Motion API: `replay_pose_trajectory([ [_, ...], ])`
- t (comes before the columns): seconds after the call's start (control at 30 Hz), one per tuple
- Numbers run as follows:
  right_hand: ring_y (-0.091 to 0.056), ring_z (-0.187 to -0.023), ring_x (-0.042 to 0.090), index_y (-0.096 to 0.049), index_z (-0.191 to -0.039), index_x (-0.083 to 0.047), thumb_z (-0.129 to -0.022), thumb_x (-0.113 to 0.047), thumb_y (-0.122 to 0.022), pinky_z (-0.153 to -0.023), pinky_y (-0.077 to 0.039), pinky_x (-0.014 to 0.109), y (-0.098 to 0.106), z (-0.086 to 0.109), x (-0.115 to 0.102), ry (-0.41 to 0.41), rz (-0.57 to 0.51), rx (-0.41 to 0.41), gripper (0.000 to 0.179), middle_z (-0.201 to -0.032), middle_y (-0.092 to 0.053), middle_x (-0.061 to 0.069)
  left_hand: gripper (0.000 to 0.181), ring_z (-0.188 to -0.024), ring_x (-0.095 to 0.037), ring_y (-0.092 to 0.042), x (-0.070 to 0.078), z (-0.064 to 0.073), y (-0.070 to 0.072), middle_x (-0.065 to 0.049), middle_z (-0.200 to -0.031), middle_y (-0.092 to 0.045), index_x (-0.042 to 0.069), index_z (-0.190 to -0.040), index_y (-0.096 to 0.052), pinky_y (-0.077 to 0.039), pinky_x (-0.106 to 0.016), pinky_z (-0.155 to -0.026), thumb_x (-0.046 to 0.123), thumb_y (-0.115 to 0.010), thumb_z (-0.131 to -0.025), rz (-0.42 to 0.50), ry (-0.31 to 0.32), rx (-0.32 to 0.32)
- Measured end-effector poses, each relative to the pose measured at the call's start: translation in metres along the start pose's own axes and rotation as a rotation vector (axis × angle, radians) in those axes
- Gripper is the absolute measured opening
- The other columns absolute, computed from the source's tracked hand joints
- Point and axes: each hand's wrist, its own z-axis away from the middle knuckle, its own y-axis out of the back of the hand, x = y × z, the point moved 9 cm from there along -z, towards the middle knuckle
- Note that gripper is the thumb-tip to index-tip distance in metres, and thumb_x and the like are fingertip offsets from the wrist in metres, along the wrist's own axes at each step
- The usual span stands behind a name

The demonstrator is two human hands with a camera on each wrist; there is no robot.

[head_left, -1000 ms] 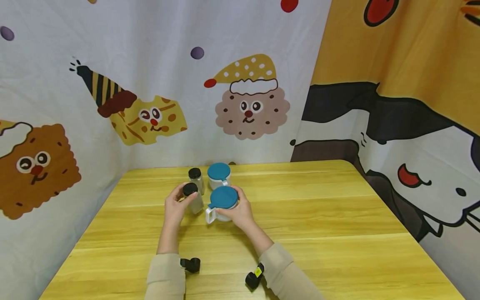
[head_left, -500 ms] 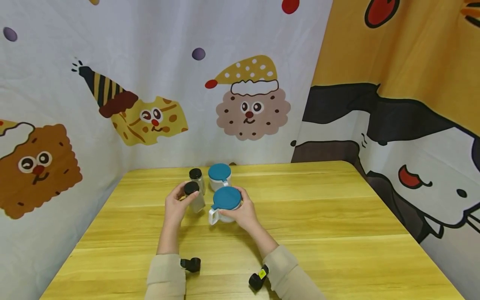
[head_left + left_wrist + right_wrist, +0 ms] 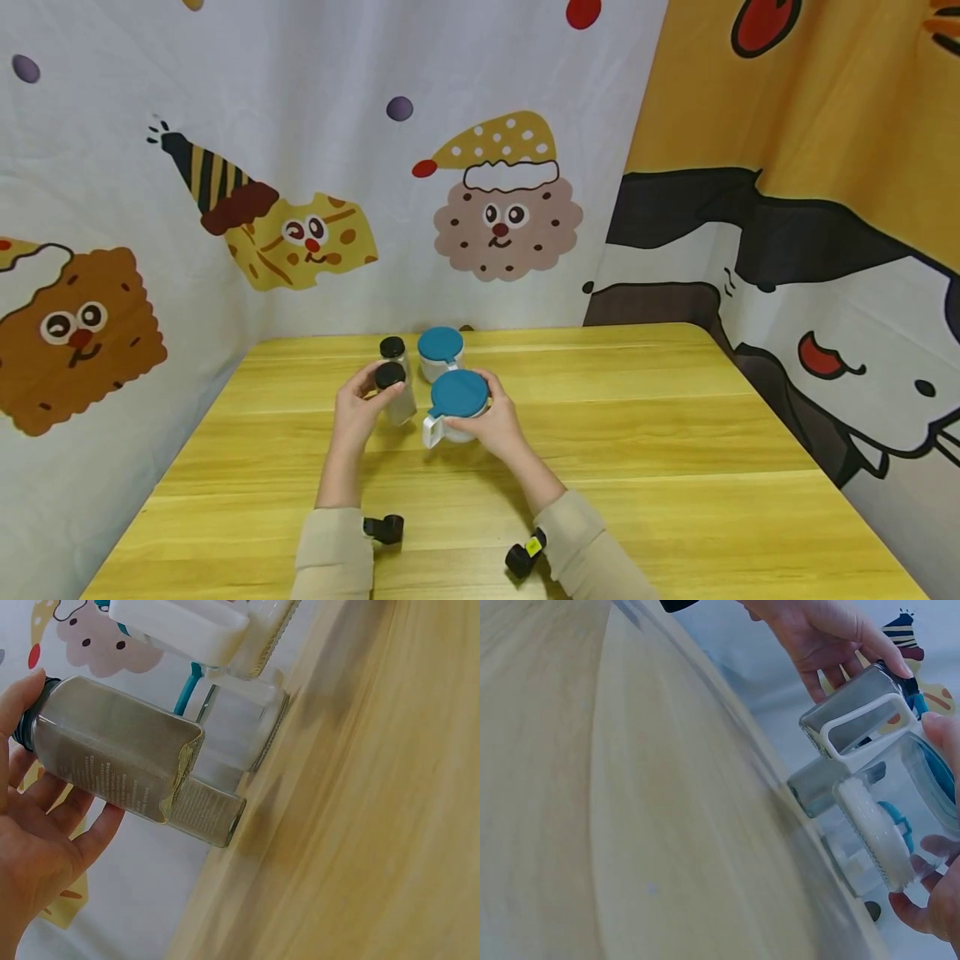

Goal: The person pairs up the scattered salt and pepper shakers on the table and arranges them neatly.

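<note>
Between thumb and fingers, my left hand grips a square glass spice jar just below its black lid. The spice jar hangs slightly above the table, its contents greyish. My right hand holds a clear seasoning pot with a blue lid and a white handle. White grains fill its lower part, and it too is off the table. Behind these stand a second black-lidded spice jar and a second blue-lidded seasoning pot, both partly hidden.
The yellow wood-grain table stretches to both sides and in front. A printed cartoon curtain hangs along its back edge and sides. Small black cameras are strapped at both wrists.
Both hands have shifted slightly to the right with the spice jar and the seasoning pot in their grip. The two containers behind stay in place; the head view has turned a little.
</note>
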Motion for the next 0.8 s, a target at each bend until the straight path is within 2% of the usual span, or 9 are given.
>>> replay_pose_trajectory([
  [0.1, -0.049, -0.118, 0.036, -0.043, -0.139, -0.013, -0.067, -0.014, -0.089, -0.091, -0.045, 0.051, 0.001, 0.000, -0.002, 0.004, -0.005, -0.018, 0.086, -0.134, -0.049, 0.016, 0.046, -0.091, -0.013, -0.057, 0.013, 0.005, -0.004, -0.014, -0.109, -0.066, -0.004, -0.124, -0.060, -0.047, -0.021, -0.076, 0.006, -0.076, -0.082, -0.019, -0.017, -0.020],
  [0.33, -0.050, -0.116, 0.039, -0.042, -0.140, -0.009, -0.067, -0.009, -0.088, -0.088, -0.047, 0.051, 0.008, 0.001, -0.006, 0.002, -0.021, -0.046, 0.086, -0.135, -0.048, 0.019, 0.051, -0.098, -0.017, -0.056, -0.009, -0.003, -0.003, -0.014, -0.116, -0.063, 0.003, -0.129, -0.060, -0.047, -0.021, -0.079, 0.013, -0.077, -0.082, -0.030, 0.010, -0.012],
  [0.57, -0.051, -0.115, 0.034, -0.043, -0.140, -0.017, -0.066, -0.017, -0.090, -0.088, -0.048, 0.047, 0.018, 0.002, -0.004, -0.012, -0.023, -0.039, 0.088, -0.135, -0.049, 0.012, 0.051, -0.098, -0.019, -0.058, -0.006, -0.003, -0.006, -0.010, -0.114, -0.064, 0.006, -0.126, -0.062, -0.048, -0.024, -0.078, 0.019, -0.080, -0.080, -0.032, -0.068, -0.031],
  [0.8, -0.051, -0.115, 0.034, -0.043, -0.140, -0.013, -0.065, -0.019, -0.091, -0.087, -0.048, 0.049, 0.027, 0.003, -0.008, 0.018, -0.018, -0.037, 0.089, -0.134, -0.050, 0.011, 0.047, -0.096, -0.019, -0.060, 0.003, -0.001, -0.012, -0.012, -0.111, -0.066, 0.005, -0.124, -0.063, -0.050, -0.025, -0.077, 0.016, -0.079, -0.081, -0.020, -0.112, -0.066],
])
